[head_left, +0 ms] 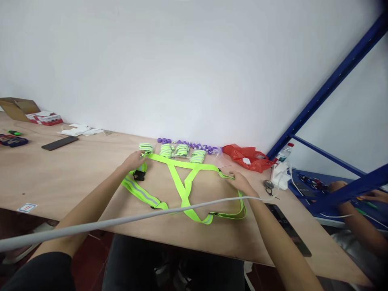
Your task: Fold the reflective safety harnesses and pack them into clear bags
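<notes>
A neon-yellow reflective vest (186, 190) made of straps lies spread on the wooden table (91, 169), its straps crossing in the middle. My left hand (133, 161) is closed on the strap at its upper left corner, just above a black buckle (139, 175). On the other side, my right hand (238, 181) pinches the strap at the upper right, beside a black slider. Behind the vest sit several rolled reflective straps (182, 150) in clear wrapping. A white cable (127, 220) passes in front of the view, across the vest and my right wrist.
Small purple items (198, 146) line the wall, near a red plastic bag (247, 157). A phone (287, 228) lies at right; a dark flat slab (60, 142) lies at left. A blue metal frame (330, 76) stands at right, with another person's hands (338, 186) beyond.
</notes>
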`<state>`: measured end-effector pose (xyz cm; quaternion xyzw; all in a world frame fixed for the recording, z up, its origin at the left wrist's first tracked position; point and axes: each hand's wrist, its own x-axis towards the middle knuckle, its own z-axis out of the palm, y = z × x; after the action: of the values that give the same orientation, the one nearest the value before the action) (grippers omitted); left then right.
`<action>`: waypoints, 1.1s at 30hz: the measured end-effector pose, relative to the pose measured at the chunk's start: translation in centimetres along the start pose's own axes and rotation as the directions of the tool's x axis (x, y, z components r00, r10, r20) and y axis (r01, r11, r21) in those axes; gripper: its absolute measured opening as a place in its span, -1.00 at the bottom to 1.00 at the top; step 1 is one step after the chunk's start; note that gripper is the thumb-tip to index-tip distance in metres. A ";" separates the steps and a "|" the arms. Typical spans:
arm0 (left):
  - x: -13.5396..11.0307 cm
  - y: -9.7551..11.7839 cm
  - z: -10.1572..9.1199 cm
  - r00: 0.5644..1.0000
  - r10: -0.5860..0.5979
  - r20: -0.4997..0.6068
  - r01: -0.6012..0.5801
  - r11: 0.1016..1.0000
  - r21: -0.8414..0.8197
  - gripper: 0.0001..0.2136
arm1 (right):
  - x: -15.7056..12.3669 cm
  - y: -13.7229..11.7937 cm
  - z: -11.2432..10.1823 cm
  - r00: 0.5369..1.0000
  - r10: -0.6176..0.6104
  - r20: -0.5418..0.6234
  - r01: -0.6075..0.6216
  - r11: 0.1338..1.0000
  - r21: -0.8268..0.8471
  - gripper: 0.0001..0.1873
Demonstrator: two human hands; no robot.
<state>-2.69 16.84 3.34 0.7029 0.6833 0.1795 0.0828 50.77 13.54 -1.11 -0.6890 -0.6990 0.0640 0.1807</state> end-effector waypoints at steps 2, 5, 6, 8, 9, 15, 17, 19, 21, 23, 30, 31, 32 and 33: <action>-2.3 0.5 0.2 0.993 0.075 -0.096 -0.076 0.997 -0.004 -0.52 | -1.2 -0.8 0.5 0.999 -0.022 -0.028 0.022 1.000 -0.007 -0.35; -8.1 1.8 1.1 0.965 0.224 -0.134 -0.229 0.973 -0.026 -0.59 | -5.3 -2.4 0.9 0.982 -0.101 -0.160 0.112 0.992 0.062 -0.42; -10.5 2.4 1.7 0.949 0.292 -0.118 -0.298 0.954 -0.039 -0.60 | -7.2 -3.1 1.2 0.970 -0.137 -0.199 0.165 0.978 0.129 -0.49; -14.8 3.4 3.2 0.869 0.487 -0.088 -0.494 0.866 -0.077 -0.58 | -11.3 -4.5 1.9 0.961 -0.213 -0.175 0.252 0.938 0.237 -0.56; -16.6 3.8 3.9 0.835 0.547 -0.060 -0.550 0.831 -0.082 -0.57 | -13.3 -5.2 2.4 0.957 -0.259 -0.131 0.285 0.924 0.253 -0.55; -19.3 4.1 5.7 0.812 0.581 0.052 -0.567 0.807 -0.167 -0.70 | -18.9 -7.5 3.7 0.873 -0.487 -0.021 0.478 0.847 0.231 -0.68; -18.7 4.1 5.0 0.822 0.566 0.065 -0.536 0.806 -0.252 -0.69 | -18.5 -7.2 3.2 0.890 -0.454 -0.034 0.447 0.859 0.248 -0.82; -18.2 4.5 3.9 0.872 0.480 0.102 -0.422 0.840 -0.340 -0.67 | -17.8 -6.9 2.3 0.927 -0.374 -0.010 0.362 0.892 0.271 -0.74; -17.8 5.2 3.0 0.913 0.369 0.176 -0.285 0.883 -0.372 -0.63 | -17.0 -6.6 1.4 0.955 -0.288 0.066 0.255 0.916 0.308 -0.68; -17.3 5.9 2.6 0.917 0.316 0.242 -0.222 0.910 -0.349 -0.59 | -16.3 -6.6 0.8 0.955 -0.246 0.166 0.179 0.924 0.338 -0.64; -17.2 5.4 3.2 0.849 0.497 0.182 -0.449 0.858 -0.249 -0.66 | -16.0 -6.9 0.1 0.947 -0.256 0.194 0.199 0.942 0.271 -0.78; -17.4 5.0 3.1 0.824 0.537 0.181 -0.491 0.836 -0.247 -0.68 | -16.3 -6.8 -0.1 0.943 -0.274 0.189 0.217 0.937 0.275 -0.82; -17.6 4.6 2.9 0.801 0.569 0.184 -0.524 0.816 -0.244 -0.70 | -16.5 -6.6 -0.3 0.938 -0.292 0.188 0.235 0.932 0.276 -0.85; -17.7 4.2 2.7 0.787 0.587 0.188 -0.544 0.805 -0.234 -0.72 | -16.7 -6.5 -0.4 0.934 -0.305 0.187 0.251 0.931 0.267 -0.88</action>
<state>2.13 -0.61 -0.07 0.8829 0.4068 0.1622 0.1695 44.57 -3.31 -1.31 -0.5439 -0.7930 0.1990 0.1889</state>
